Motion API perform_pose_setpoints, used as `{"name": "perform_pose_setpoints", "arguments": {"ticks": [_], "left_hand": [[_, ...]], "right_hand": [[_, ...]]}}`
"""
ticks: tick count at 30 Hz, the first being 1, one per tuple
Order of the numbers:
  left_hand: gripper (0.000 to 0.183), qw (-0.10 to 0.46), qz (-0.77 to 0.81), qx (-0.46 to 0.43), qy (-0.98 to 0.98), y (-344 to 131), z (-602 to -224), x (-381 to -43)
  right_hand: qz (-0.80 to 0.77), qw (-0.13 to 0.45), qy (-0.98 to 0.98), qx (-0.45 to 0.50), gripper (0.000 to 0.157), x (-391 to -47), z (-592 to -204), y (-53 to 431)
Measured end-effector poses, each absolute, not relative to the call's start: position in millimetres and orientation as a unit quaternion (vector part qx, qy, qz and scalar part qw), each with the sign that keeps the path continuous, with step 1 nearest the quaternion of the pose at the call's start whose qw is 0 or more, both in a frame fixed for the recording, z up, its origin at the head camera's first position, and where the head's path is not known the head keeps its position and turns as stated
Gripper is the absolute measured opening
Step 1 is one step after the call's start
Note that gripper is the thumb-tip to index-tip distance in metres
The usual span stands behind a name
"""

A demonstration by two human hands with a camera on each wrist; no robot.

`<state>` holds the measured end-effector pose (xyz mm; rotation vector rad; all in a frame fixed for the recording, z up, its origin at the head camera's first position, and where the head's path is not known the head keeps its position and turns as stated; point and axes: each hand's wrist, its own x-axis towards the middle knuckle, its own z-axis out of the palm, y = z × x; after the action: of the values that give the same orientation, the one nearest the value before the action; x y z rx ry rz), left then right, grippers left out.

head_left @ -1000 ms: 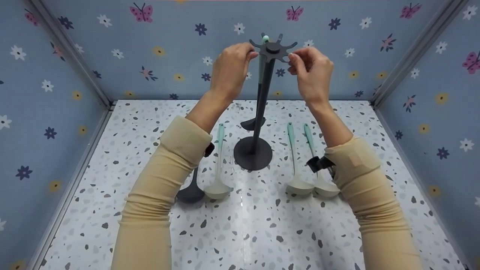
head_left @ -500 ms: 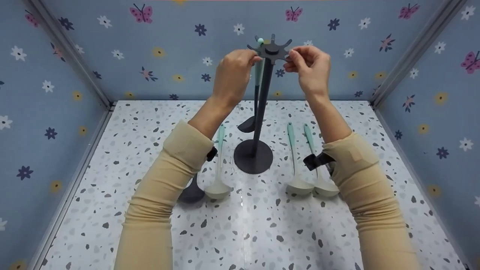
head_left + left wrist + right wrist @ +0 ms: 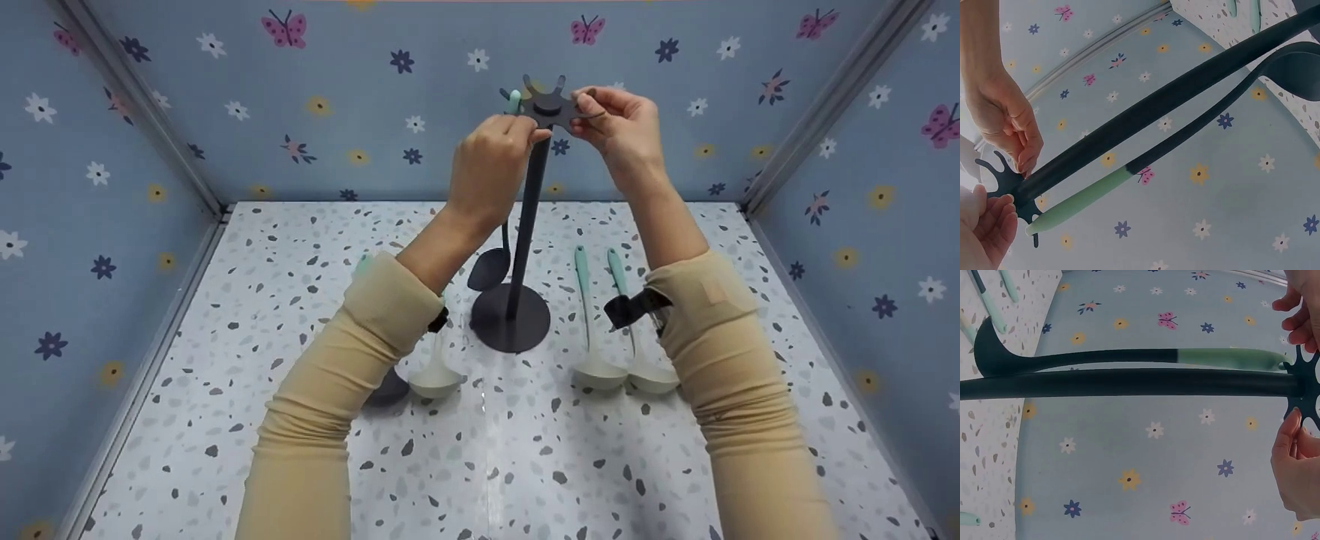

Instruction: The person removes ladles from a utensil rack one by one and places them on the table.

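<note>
A dark utensil stand [image 3: 532, 187] rises from a round base, topped by a ring of hooks [image 3: 547, 106]. My left hand [image 3: 491, 161] pinches a hook on the near left of that ring. On its right side, my right hand [image 3: 626, 131] pinches another hook between thumb and fingers. From the left of the ring hangs a black ladle [image 3: 489, 268] with a mint green handle [image 3: 1081, 203]. The left hand covers most of this handle in the head view. Both wrist views show the ladle hanging alongside the pole, hooked at its handle end.
Left of the base lie a pale ladle [image 3: 436, 379] and a black ladle [image 3: 388, 390], partly behind the left sleeve. Two more pale ladles, one nearer [image 3: 598, 373] and one farther right [image 3: 651, 377], lie right of it. Patterned walls [image 3: 405, 150] enclose the speckled table [image 3: 487, 465].
The hook ring has turned, and the hanging ladle has swung left and nearer to me. My left hand has moved right and down with it. The base has shifted slightly nearer.
</note>
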<state>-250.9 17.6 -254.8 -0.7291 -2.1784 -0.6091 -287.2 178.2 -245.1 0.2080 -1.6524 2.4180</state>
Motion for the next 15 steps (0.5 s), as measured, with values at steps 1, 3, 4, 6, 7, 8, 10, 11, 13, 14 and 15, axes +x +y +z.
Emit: {"name": "perform_pose_setpoints", "arguments": {"ticks": [1, 3, 4, 6, 7, 8, 10, 11, 13, 14, 15], "left_hand": [[0.032, 0.373, -0.238, -0.284, -0.85, 18.6, -254.7, -250.3], [0.032, 0.372, -0.242, -0.283, -0.85, 19.7, -254.3, -249.6], [0.032, 0.371, -0.245, -0.282, -0.85, 20.0, -254.2, -249.5], [0.032, 0.369, -0.25, -0.283, -0.849, 20.3, -254.5, -249.6], [0.033, 0.368, -0.253, -0.284, -0.848, 20.4, -254.7, -249.7], [0.033, 0.366, -0.256, -0.285, -0.848, 20.6, -255.0, -249.9], [0.033, 0.363, -0.259, -0.288, -0.848, 21.0, -255.4, -250.3], [0.033, 0.361, -0.26, -0.289, -0.848, 21.1, -255.5, -250.4], [0.033, 0.357, -0.262, -0.29, -0.849, 21.0, -255.9, -250.3], [0.033, 0.356, -0.261, -0.289, -0.849, 20.9, -256.2, -250.2], [0.033, 0.356, -0.26, -0.289, -0.85, 20.6, -256.5, -250.0]], "right_hand": [[0.821, 0.098, -0.559, 0.066, 0.01, -287.4, -244.4, 178.7], [0.825, 0.091, -0.555, 0.057, 0.01, -287.6, -243.8, 179.9], [0.825, 0.09, -0.555, 0.056, 0.01, -287.6, -243.9, 180.6], [0.827, 0.088, -0.553, 0.058, 0.011, -287.5, -244.7, 182.0], [0.827, 0.087, -0.553, 0.059, 0.012, -287.3, -245.2, 182.7], [0.827, 0.087, -0.552, 0.061, 0.012, -287.0, -245.8, 183.4], [0.825, 0.089, -0.555, 0.06, 0.014, -285.9, -246.2, 184.6], [0.825, 0.09, -0.556, 0.057, 0.016, -285.1, -246.0, 185.1], [0.825, 0.091, -0.555, 0.048, 0.018, -282.8, -244.9, 185.8], [0.827, 0.091, -0.553, 0.043, 0.02, -281.5, -244.0, 186.0], [0.828, 0.09, -0.551, 0.037, 0.021, -280.0, -243.0, 186.1]]}}
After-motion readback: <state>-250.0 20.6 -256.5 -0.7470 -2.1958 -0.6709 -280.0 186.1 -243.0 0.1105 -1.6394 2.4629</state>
